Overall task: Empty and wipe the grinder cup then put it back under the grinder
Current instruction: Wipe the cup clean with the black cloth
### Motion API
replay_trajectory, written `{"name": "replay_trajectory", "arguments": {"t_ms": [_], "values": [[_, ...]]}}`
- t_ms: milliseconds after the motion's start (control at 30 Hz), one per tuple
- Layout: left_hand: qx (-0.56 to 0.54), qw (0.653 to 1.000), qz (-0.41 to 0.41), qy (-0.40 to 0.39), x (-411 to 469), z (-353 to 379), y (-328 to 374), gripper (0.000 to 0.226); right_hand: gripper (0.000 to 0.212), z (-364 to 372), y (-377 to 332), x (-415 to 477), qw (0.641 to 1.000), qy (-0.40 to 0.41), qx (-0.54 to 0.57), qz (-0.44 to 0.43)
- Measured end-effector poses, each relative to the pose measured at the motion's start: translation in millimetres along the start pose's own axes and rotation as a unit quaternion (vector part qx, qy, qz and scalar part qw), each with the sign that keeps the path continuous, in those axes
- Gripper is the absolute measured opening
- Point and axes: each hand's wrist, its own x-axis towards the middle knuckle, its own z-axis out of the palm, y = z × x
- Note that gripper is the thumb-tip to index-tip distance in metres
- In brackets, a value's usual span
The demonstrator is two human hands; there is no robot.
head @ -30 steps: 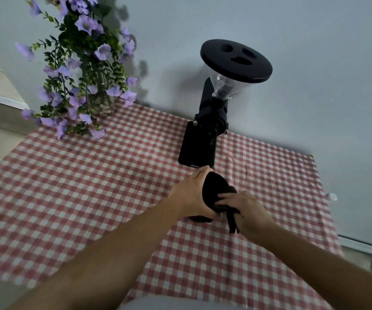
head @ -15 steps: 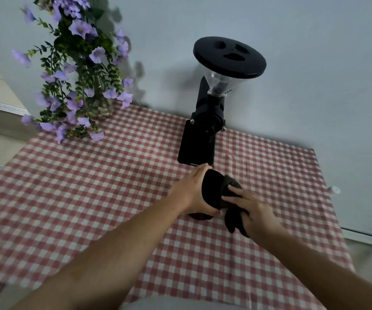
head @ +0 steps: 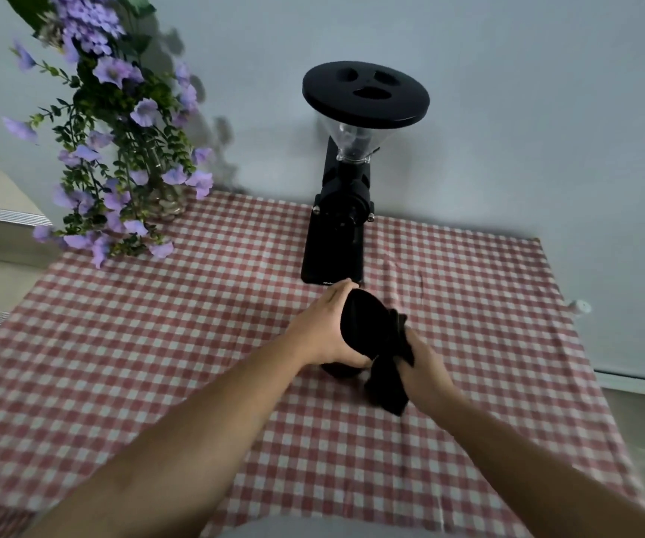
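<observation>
A black grinder (head: 338,227) with a clear hopper and a round black lid stands at the back of the table against the wall. Just in front of its base, my left hand (head: 322,332) grips the black grinder cup (head: 359,330), tilted with its mouth toward the right. My right hand (head: 423,368) holds a black cloth (head: 386,386) pressed into the cup's mouth; part of the cloth hangs down below the hand. The cup's inside is hidden by the cloth.
A red and white checked tablecloth (head: 157,343) covers the table. A vase of purple flowers (head: 119,149) stands at the back left. The wall runs close behind the grinder. The table's right edge lies near a small white object (head: 580,306).
My right hand has shifted lower and to the right with the cloth at the cup's mouth. The left hand and cup have stayed in nearly the same place.
</observation>
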Motion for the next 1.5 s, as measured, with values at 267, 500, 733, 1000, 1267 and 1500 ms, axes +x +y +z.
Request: {"name": "replay_trajectory", "arguments": {"t_ms": [267,500,733,1000,1267,1500], "values": [[-0.005,0.991,-0.033,-0.133,7.5,-25.3,2.7,0.128,0.028,-38.6,-19.8,15.3,0.992,0.079,0.086,0.040],[0.029,0.993,-0.116,-0.020,8.3,12.2,14.2,0.137,0.038,17.4,9.6,0.8,0.999,-0.006,0.018,0.043],[0.057,0.987,-0.029,-0.150,16.1,-15.8,3.7,0.137,0.026,-43.6,-18.9,25.4,0.989,0.081,0.114,0.048],[0.013,0.991,-0.106,-0.084,11.2,4.6,5.4,0.123,0.014,-2.1,13.8,-3.6,0.994,-0.037,0.063,0.085],[0.072,0.984,-0.089,-0.136,18.3,-10.9,14.0,0.126,0.031,-25.4,-11.0,15.3,0.989,0.075,0.115,0.047],[0.121,0.972,-0.062,-0.192,18.9,-19.2,16.4,0.121,0.017,-30.6,13.0,6.8,0.984,-0.019,0.119,0.128]]}}
